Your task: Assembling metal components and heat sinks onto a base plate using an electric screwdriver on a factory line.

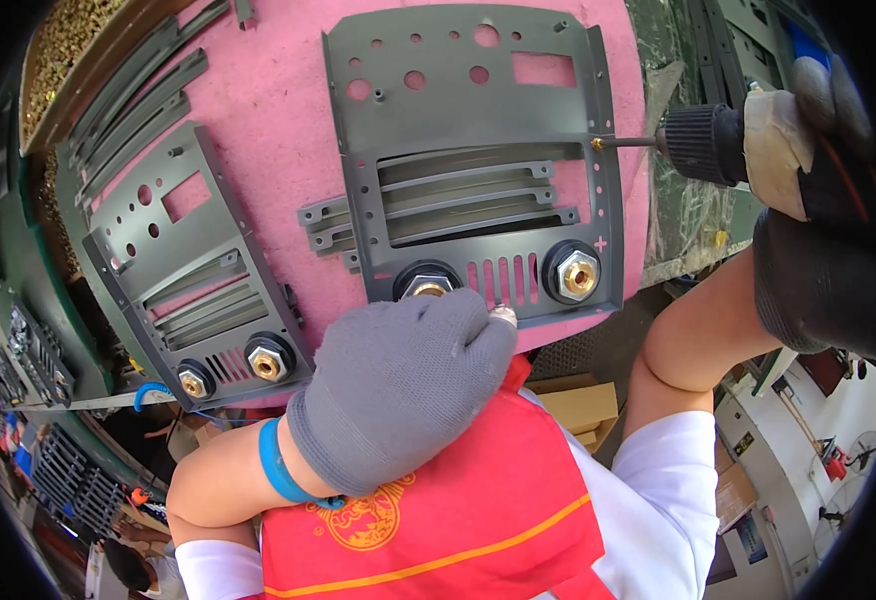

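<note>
A dark grey metal panel (458, 110) with round holes, slots and a rectangular cut-out lies on the pink mat. My right hand (833, 105), in a dark glove, grips a power screwdriver (703, 143) with tape around its body. Its bit meets a small brass screw (598, 144) on the panel's right flange. My left hand (408, 385), in a grey knitted glove, is closed at the panel's near edge. It partly covers the left brass fitting (428, 284); what its curled fingers hold is hidden. The right brass fitting (580, 275) sits in a black ring and hex nut.
A similar panel (173, 250) with two brass fittings lies at left on the pink mat (268, 100). Grey metal strips (138, 110) lie at the far left, beside a tray of small brass-coloured pieces (68, 50). A cardboard box (583, 410) stands below the table edge.
</note>
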A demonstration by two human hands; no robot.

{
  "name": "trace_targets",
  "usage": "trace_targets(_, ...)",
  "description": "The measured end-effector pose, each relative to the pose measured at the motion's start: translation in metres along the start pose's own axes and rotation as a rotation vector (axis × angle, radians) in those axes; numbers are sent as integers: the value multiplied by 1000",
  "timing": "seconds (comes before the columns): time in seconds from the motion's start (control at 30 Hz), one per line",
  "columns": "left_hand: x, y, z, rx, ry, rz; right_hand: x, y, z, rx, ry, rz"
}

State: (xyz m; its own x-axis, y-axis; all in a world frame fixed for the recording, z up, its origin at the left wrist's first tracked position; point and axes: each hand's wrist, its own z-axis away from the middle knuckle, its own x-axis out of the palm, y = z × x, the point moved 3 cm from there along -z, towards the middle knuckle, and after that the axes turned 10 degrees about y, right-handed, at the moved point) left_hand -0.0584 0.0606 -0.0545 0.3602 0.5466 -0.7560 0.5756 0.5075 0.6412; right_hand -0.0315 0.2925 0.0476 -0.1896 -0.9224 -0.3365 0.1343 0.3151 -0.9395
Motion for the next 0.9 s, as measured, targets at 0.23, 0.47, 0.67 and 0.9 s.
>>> trace_targets(0.23,-1,-1,-2,-2,-49,27,-2,0,-1,64,-27,113)
trace_targets(0.47,-1,-3,-2,-14,-47,69,-4,-3,-2,100,-63,221)
trace_targets(0.67,1,-1,3,-11,-26,46,-4,-9,2,120,-85,317)
trace_targets(0.9,-8,-5,24,-22,42,-38,-3,-23,4,104,-111,425)
